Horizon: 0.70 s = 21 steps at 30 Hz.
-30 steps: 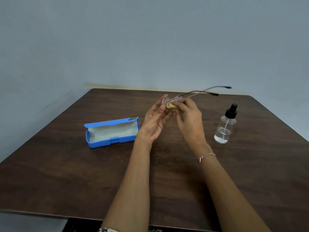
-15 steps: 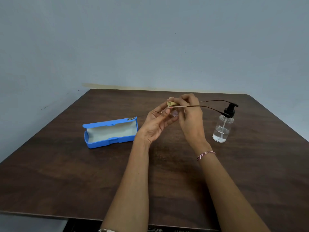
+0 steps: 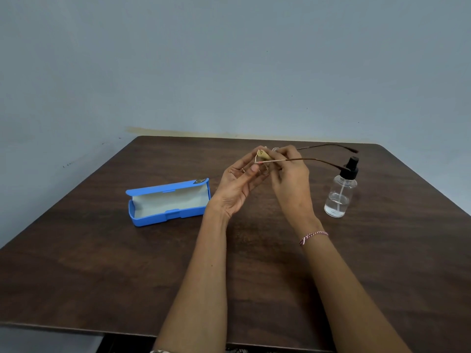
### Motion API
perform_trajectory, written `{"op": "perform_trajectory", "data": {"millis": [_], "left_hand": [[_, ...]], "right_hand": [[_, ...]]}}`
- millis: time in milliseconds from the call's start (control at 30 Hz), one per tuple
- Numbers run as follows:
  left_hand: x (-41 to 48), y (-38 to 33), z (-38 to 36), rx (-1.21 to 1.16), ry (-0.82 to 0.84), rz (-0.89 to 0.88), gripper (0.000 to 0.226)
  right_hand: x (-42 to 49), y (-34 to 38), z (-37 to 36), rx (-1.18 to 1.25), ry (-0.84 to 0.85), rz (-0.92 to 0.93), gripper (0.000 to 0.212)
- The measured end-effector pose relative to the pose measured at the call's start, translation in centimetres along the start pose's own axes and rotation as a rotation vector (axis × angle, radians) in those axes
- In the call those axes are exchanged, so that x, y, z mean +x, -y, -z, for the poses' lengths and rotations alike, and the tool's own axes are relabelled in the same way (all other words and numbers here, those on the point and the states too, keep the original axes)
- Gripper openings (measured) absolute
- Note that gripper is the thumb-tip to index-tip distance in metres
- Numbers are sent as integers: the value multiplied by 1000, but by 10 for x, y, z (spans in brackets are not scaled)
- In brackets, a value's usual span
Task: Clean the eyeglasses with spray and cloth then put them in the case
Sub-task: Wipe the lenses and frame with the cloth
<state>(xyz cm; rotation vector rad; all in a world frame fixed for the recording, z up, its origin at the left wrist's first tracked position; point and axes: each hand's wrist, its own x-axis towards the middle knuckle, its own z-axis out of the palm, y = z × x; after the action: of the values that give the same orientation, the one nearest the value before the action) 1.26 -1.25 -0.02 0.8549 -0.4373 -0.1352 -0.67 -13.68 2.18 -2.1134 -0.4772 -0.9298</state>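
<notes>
Dark brown wood-grain desk (image 3: 76,276), rounded far corners, set close against a plain pale blue-grey wall (image 3: 229,59). A yellowish streak (image 3: 178,132) is seen on the wall just above the desk's far edge. Small dark specks are noted left of the desk. Light even, soft.

No text can be read; the small dark label on the blue case (image 3: 168,202) is illegible.
</notes>
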Motion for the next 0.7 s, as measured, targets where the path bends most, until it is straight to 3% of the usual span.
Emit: {"op": "perform_trajectory", "data": {"millis": [167,333,500,700], "left_hand": [[1,-2,4,-38,-62,-54,43],[1,-4,7,-94,-107,-101,49],[0,-5,7,-157,-96,-141,60],[0,1,1,-59,-37,-23,50]], "right_hand": [[-4,2,-5,-35,5,49,26],[-5,8,-4,84,46,154,31],[-2,1,1,58,60,134,29],[-2,1,-1,-59,-3,45,25]]}}
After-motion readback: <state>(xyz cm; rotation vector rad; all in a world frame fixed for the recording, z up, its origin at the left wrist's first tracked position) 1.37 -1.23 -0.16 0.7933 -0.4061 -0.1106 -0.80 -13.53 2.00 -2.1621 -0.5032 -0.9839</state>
